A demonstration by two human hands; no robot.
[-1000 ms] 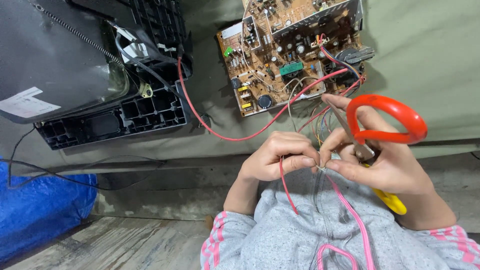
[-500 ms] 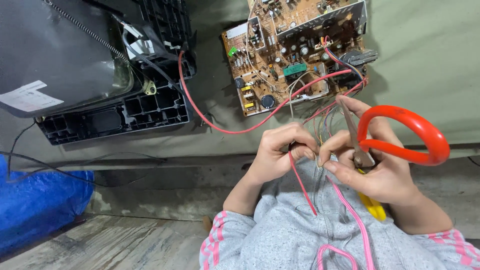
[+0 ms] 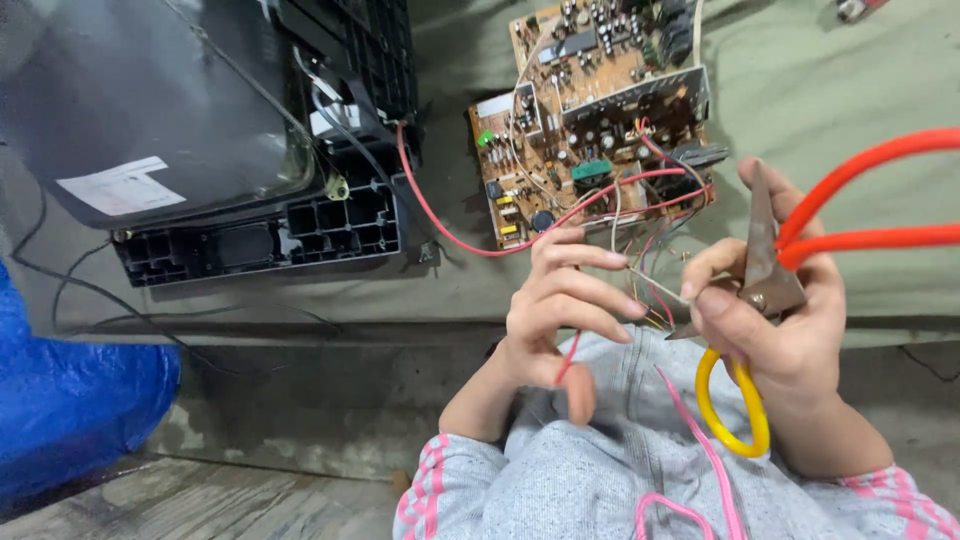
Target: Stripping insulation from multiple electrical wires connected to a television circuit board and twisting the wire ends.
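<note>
A green cloth [image 3: 860,90] is spread under a circuit board [image 3: 590,110]. Wires [image 3: 640,270] are pinched by the left hand [image 3: 560,305]; scissors [image 3: 765,270] are gripped by the right hand [image 3: 785,320].

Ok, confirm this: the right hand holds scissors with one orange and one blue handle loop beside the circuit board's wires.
Not quite. In the head view the scissors in the right hand have one orange loop and one yellow loop, not blue. The wires do run from the circuit board.
</note>
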